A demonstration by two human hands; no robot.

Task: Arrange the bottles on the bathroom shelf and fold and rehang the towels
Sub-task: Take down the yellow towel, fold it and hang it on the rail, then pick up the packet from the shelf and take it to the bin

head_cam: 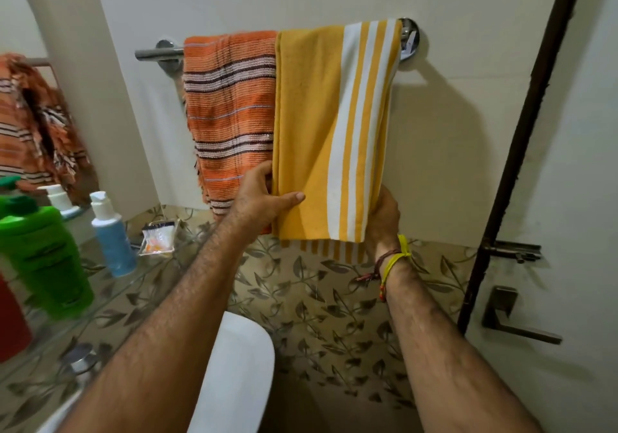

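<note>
A yellow towel with white stripes [321,125] hangs folded over the chrome towel bar [157,54] on the wall, next to an orange striped towel [230,114] on its left. My left hand [264,198] grips the yellow towel's lower left edge, thumb across the front. My right hand [384,218] holds its lower right edge from behind. On the glass shelf [147,275] at the left stand a green bottle [46,255], a blue bottle with a white pump [112,235] and part of a red bottle [11,322].
A mirror [40,125] at the left reflects the orange towel and bottles. A small clear packet [157,237] lies on the shelf. A white toilet lid [234,372] is below. A door with a latch [515,252] and handle [508,319] stands at the right.
</note>
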